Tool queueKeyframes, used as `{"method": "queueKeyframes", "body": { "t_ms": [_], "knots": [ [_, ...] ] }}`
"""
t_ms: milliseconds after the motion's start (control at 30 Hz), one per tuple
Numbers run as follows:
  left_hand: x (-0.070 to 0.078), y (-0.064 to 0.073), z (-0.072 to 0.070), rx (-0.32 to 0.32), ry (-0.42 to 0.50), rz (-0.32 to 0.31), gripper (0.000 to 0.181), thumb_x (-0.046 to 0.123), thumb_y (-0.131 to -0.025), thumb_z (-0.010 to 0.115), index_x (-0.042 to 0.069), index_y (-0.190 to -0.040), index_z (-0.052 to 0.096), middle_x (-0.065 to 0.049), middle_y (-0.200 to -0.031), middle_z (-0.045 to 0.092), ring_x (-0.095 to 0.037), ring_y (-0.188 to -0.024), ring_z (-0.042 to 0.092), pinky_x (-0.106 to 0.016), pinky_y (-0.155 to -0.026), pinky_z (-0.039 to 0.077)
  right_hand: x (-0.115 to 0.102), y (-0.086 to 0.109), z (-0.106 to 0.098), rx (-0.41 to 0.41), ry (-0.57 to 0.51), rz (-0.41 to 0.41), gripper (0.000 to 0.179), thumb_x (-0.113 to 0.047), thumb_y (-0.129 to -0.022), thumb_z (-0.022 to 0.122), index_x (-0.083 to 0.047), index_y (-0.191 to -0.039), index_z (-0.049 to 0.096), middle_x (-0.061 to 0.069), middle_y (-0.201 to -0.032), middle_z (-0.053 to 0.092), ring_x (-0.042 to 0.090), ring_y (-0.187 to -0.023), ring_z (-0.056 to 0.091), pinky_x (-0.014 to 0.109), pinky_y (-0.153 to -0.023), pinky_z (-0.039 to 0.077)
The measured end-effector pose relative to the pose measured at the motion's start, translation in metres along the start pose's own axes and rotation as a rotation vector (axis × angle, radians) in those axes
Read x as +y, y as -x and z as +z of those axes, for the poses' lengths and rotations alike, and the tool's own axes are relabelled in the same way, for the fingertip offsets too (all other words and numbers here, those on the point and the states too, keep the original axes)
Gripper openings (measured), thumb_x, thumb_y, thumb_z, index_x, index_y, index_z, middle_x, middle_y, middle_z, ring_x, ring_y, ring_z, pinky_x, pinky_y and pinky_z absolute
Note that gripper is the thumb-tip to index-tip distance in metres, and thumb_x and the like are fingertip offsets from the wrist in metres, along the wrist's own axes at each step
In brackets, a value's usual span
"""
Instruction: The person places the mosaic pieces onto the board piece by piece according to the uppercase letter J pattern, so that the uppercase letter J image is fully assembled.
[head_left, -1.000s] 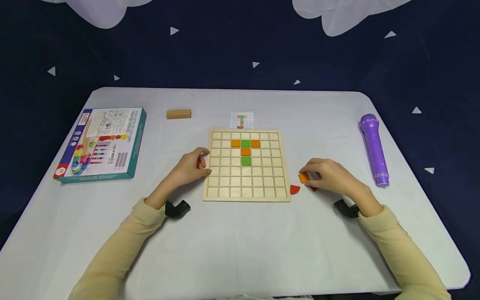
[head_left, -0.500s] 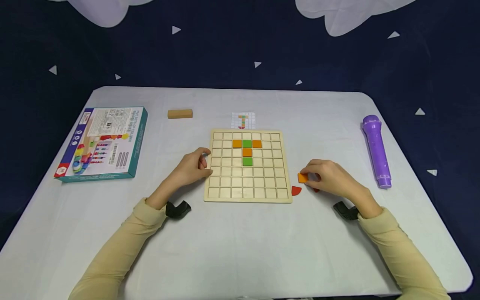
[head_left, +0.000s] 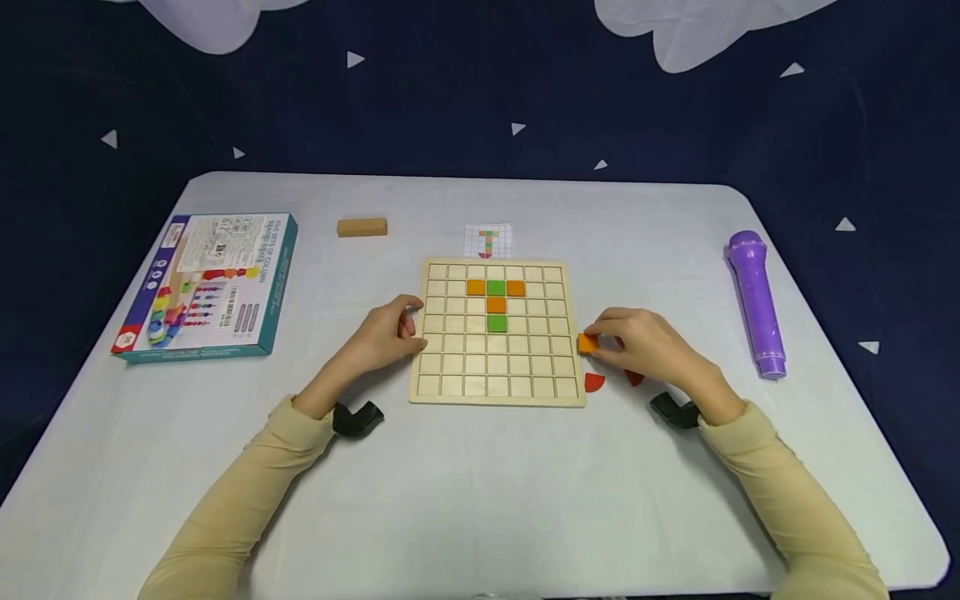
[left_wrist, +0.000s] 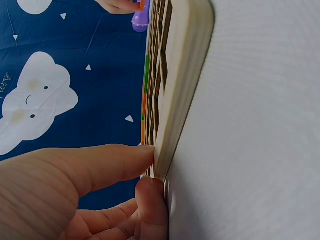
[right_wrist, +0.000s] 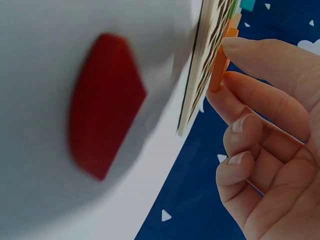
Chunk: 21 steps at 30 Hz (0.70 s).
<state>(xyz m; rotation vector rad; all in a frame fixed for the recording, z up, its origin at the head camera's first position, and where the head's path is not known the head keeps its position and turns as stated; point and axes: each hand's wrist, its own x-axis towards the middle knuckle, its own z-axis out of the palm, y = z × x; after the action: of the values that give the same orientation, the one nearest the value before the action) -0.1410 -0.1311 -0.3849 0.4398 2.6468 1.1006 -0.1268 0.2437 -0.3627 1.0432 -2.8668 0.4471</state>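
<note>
A pale wooden grid board (head_left: pixel 454 397) lies mid-table, with orange tiles (head_left: pixel 497 305) and green tiles (head_left: pixel 497 323) forming a T in its upper half. My left hand (head_left: pixel 378 337) touches the board's left edge with thumb and index fingertip, spaced apart along it. Between thumb and index finger, my right hand (head_left: pixel 648 340) pinches an orange square tile (right_wrist: pixel 218 70), which overlaps the board's right edge in the head view. Two red quarter-circle pieces (head_left: pixel 594 382) lie on the table below that hand; one red piece (right_wrist: pixel 102 107) looms close in the right wrist view.
Behind the board lies a small pattern card (head_left: pixel 488 242) showing a coloured T shape with a red base. A wooden block (head_left: pixel 362 227) and a toy box (head_left: pixel 206 287) are to the left. On the right lies a purple tube (head_left: pixel 757 304).
My right hand has moved left with the orange tile, from over the red pieces to the board's right edge, uncovering the second red piece. My left hand has stayed at the board.
</note>
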Motion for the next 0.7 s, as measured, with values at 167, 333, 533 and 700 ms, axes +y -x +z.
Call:
{"method": "queueKeyframes", "body": {
  "t_ms": [167,333,533,700],
  "knots": [
    [0.0,0.0,0.0,0.001,-0.008,0.001,0.057,0.007,-0.079,0.068,-0.005,-0.129,0.044,-0.011,-0.085,0.055,-0.014,-0.069,0.049,-0.024,-0.061,0.039,-0.005,-0.008,0.002,-0.002,-0.005,-0.025,0.023,-0.014,-0.075,0.076,-0.005,-0.096,0.073,0.004,-0.091,0.07,0.012,-0.073,0.06,0.029,-0.065,0.051],
    [0.0,0.0,-0.001,0.006,-0.012,0.006,0.057,0.007,-0.079,0.068,-0.005,-0.129,0.044,-0.011,-0.085,0.055,-0.015,-0.069,0.05,-0.024,-0.061,0.04,-0.011,-0.017,0.005,0.014,-0.008,-0.066,0.021,-0.013,-0.075,0.076,-0.005,-0.094,0.073,0.004,-0.09,0.07,0.012,-0.071,0.059,0.028,-0.064,0.049],
    [0.001,0.0,-0.001,0.006,-0.012,0.007,0.057,0.007,-0.079,0.068,-0.006,-0.129,0.044,-0.011,-0.085,0.055,-0.015,-0.07,0.05,-0.024,-0.061,0.04,-0.021,-0.028,0.008,-0.016,-0.011,-0.091,0.02,-0.014,-0.076,0.075,-0.006,-0.095,0.072,0.003,-0.09,0.069,0.013,-0.072,0.059,0.028,-0.065,0.049],
    [0.001,0.0,0.0,0.006,-0.011,0.007,0.057,0.007,-0.079,0.068,-0.006,-0.129,0.044,-0.011,-0.085,0.055,-0.015,-0.069,0.05,-0.024,-0.061,0.04,-0.032,-0.037,0.011,-0.044,-0.007,-0.104,0.02,-0.016,-0.078,0.074,-0.007,-0.096,0.072,0.003,-0.09,0.068,0.012,-0.076,0.061,0.029,-0.068,0.05]
  ]
}}
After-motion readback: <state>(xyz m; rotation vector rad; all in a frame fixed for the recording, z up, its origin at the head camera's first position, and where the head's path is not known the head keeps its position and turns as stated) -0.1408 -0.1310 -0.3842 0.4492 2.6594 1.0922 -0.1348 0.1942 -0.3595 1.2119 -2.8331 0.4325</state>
